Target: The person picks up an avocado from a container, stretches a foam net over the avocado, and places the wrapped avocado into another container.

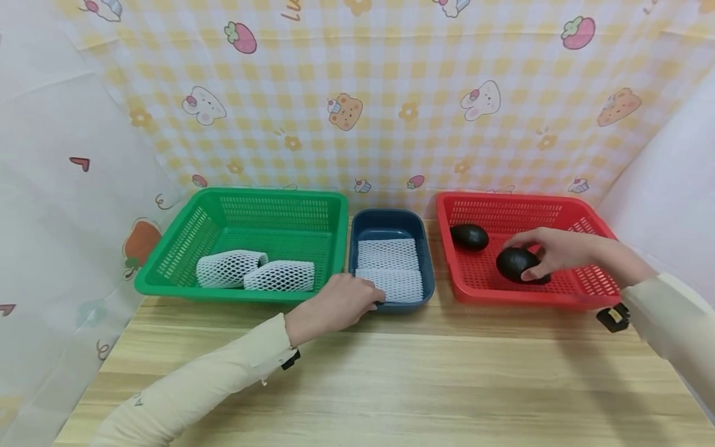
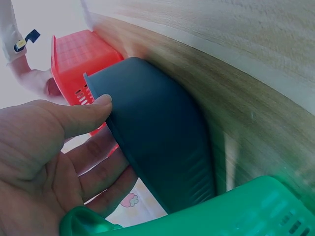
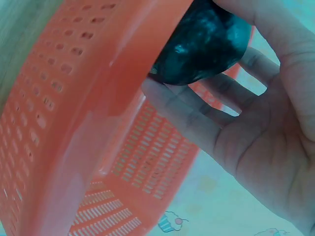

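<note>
Currently: right hand round a dark fruit, left hand at the blue tray's rim

The right hand (image 1: 558, 251) grasps a dark, egg-shaped fruit (image 1: 515, 264) between thumb and fingers, within the red basket (image 1: 511, 298). Left of that hand, in the same basket, lies a second fruit (image 1: 470, 237), well apart from the fingers. Just beneath the gripped one a further dark shape (image 1: 543, 279) shows, mostly hidden.

The left hand (image 1: 337, 302) is at the near left corner of the blue tray (image 1: 385, 218). Its thumb touches the rim from outside while the other fingers reach over to the inner side; their tips are hidden, so whether they pinch anything I cannot tell. Just right of and beyond these fingers, white foam nets lie flat in the tray: a near net (image 1: 391, 287) and a far net (image 1: 387, 253).

To the left of the left hand stands the green basket (image 1: 223, 290), holding two bulging white sleeves (image 1: 282, 276) side by side at its near wall. Beneath both hands runs the wooden bench (image 1: 391, 379); beyond them hangs a yellow checked cloth (image 1: 391, 74).
</note>
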`<control>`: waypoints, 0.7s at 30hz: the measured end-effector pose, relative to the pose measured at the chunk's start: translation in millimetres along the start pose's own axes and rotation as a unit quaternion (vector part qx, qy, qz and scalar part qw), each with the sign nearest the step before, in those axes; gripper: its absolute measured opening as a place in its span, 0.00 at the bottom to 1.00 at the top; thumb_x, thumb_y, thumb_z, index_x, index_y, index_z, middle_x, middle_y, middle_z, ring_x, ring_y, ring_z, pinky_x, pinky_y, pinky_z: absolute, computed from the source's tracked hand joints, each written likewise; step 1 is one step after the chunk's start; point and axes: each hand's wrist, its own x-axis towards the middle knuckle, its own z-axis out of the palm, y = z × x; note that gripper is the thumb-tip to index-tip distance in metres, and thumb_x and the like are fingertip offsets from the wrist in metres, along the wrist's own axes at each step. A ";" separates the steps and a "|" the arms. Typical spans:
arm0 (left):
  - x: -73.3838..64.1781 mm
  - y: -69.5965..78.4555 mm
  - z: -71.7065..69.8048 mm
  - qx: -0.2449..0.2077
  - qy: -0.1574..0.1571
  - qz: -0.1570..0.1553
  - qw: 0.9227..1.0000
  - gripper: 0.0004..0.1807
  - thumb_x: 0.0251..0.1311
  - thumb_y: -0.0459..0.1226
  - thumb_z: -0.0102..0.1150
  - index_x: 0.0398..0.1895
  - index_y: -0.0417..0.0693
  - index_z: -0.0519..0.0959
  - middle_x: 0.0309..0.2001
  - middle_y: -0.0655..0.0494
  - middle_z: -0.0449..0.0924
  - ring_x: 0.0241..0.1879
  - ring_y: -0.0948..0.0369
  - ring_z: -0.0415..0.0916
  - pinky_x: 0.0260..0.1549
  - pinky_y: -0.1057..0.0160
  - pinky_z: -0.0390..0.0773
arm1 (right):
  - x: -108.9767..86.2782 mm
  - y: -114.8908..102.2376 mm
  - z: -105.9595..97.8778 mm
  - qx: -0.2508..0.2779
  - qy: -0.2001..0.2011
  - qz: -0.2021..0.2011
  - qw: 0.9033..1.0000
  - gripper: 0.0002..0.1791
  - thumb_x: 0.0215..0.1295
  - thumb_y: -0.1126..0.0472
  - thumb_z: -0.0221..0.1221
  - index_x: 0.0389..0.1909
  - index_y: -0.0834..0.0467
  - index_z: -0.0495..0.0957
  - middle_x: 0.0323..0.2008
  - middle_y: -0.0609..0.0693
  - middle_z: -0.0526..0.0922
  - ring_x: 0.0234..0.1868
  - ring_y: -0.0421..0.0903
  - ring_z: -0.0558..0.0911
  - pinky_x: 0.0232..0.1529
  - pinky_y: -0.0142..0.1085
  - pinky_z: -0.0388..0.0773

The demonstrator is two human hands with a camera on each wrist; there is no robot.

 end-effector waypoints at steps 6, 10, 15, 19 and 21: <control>-0.4 -0.1 -0.8 0.000 -0.001 0.000 1.000 0.05 0.66 0.40 0.67 0.43 0.55 0.88 0.36 0.59 0.86 0.31 0.59 0.82 0.25 0.61 0.78 | -6.2 -17.6 2.4 -0.035 0.046 -0.001 0.998 0.31 0.54 0.56 0.77 0.59 0.56 0.78 0.52 0.47 0.80 0.47 0.48 0.78 0.44 0.41 0.81; -0.6 -0.2 -0.7 0.001 -0.001 0.000 1.000 0.05 0.66 0.40 0.67 0.43 0.55 0.88 0.36 0.59 0.86 0.31 0.59 0.82 0.24 0.61 0.78 | -7.9 -30.8 4.0 -0.060 0.074 0.006 0.995 0.31 0.54 0.54 0.78 0.58 0.55 0.78 0.50 0.45 0.80 0.45 0.46 0.78 0.42 0.42 0.81; -0.4 -0.9 -0.2 0.003 0.006 0.004 1.000 0.05 0.66 0.39 0.67 0.42 0.56 0.88 0.36 0.59 0.86 0.30 0.59 0.82 0.24 0.61 0.78 | -9.0 -47.7 4.3 -0.074 0.105 0.000 0.992 0.31 0.52 0.55 0.78 0.57 0.54 0.78 0.49 0.46 0.81 0.44 0.45 0.78 0.39 0.40 0.80; -0.2 -0.9 -0.2 0.006 0.006 0.006 1.000 0.05 0.66 0.40 0.67 0.42 0.55 0.88 0.35 0.59 0.86 0.30 0.59 0.82 0.24 0.61 0.78 | -8.1 -63.5 6.9 -0.068 0.119 -0.004 0.991 0.32 0.52 0.55 0.79 0.58 0.53 0.78 0.49 0.48 0.81 0.45 0.47 0.78 0.37 0.39 0.80; -0.1 -0.7 0.0 0.005 0.004 0.005 1.000 0.04 0.67 0.40 0.67 0.42 0.55 0.88 0.35 0.59 0.86 0.30 0.59 0.82 0.24 0.61 0.78 | -6.3 -69.7 9.8 -0.065 0.126 -0.009 0.990 0.33 0.51 0.55 0.79 0.58 0.52 0.77 0.48 0.48 0.81 0.44 0.48 0.78 0.36 0.39 0.80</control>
